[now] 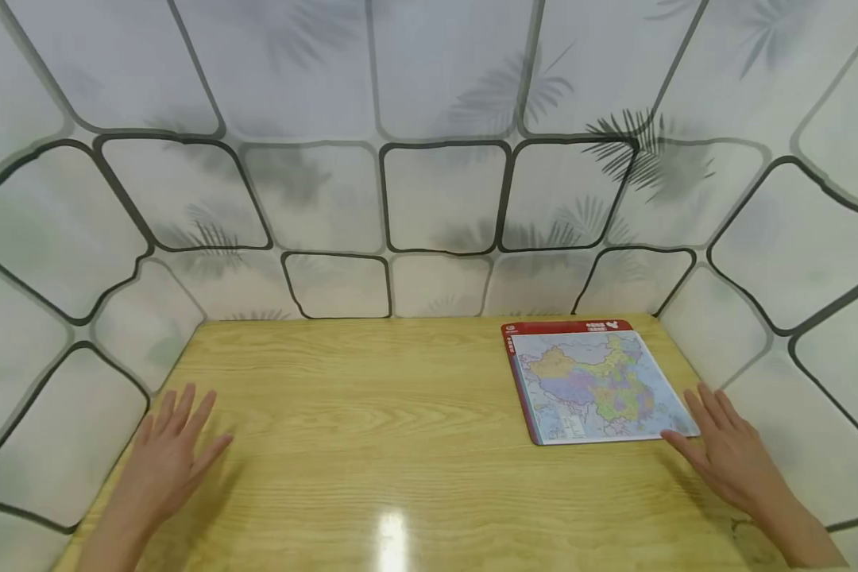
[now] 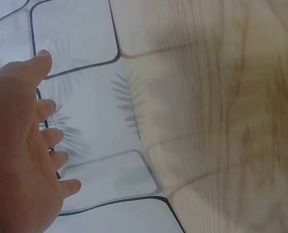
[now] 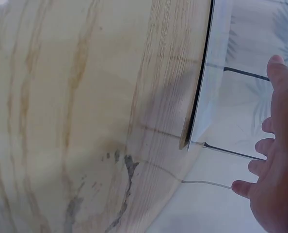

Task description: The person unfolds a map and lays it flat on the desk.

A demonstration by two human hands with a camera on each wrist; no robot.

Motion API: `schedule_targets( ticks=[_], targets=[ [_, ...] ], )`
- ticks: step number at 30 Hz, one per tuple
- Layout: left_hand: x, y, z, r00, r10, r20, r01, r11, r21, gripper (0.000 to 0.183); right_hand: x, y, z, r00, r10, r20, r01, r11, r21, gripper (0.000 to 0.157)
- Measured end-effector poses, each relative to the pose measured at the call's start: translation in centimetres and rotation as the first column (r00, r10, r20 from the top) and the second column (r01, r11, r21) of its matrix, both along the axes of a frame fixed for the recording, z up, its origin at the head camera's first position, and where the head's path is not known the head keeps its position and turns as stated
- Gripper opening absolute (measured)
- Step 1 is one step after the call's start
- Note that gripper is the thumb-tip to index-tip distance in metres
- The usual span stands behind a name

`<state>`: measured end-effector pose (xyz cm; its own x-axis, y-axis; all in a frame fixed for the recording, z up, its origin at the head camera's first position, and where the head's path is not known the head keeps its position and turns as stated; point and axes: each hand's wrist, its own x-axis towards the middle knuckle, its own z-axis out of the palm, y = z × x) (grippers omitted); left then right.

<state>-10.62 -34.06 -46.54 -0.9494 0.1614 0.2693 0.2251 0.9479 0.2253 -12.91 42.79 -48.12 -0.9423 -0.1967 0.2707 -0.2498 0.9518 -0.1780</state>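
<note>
A flat map of China point(image 1: 589, 385) with a red top border lies on the right part of the wooden table. My right hand point(image 1: 732, 449) is just beside its lower right corner, fingers straight and spread, holding nothing. In the head view the fingertips reach that corner; whether they touch it I cannot tell. The map's thin edge point(image 3: 200, 87) shows in the right wrist view, left of the hand point(image 3: 280, 160). At the far left, my left hand point(image 1: 164, 461) has spread, straight fingers and nothing in it. The left wrist view shows this hand point(image 2: 23, 141) beside the patterned wall.
The wood-grain table point(image 1: 357, 413) fills the lower middle. Pale walls point(image 1: 443, 199) with dark rounded outlines and leaf prints enclose it at the back and both sides. A dark scuff point(image 3: 127, 179) marks the tabletop near the right hand. Light glares at the front edge.
</note>
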Motion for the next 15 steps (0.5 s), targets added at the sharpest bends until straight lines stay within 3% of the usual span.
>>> schedule_targets(
  ticks=[15],
  targets=[
    [-1.2,4.8,0.9,0.997,-0.062,0.048,0.06,0.997,0.056,0.071,-0.6,0.0,-0.6,0.998,0.044,-0.038,-0.046,0.997,-0.056,0.078]
  ],
)
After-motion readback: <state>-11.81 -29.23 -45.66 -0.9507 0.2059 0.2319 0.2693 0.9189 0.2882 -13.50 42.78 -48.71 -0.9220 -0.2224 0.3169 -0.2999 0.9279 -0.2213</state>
